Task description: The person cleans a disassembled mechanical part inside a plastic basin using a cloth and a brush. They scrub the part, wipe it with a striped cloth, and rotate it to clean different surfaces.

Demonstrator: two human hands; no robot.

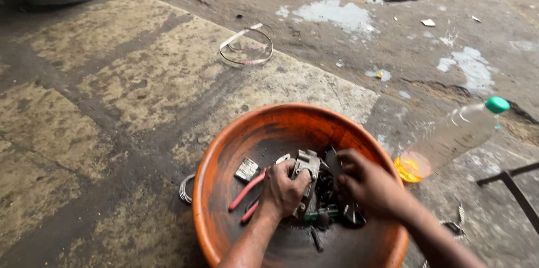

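both hands work inside a wide orange basin (224, 150) on a stained concrete floor (101, 94), its bottom black with oily grime. the left hand (282, 189) is closed around a grey cast-metal engine part (307, 166), blocky with sharp ribs and edges; it looks heavy, rigid and probably slick with oil, so the thick body is the safer place to hold, not the thin fins. the right hand (368, 185) pinches a dark flat piece (332, 161) just beside it. red-handled pliers (247, 190) lie in the basin, touching the pile. a clear plastic bottle (449, 136) with a green cap lies tilted nearby, yellow liquid pooled at its base.
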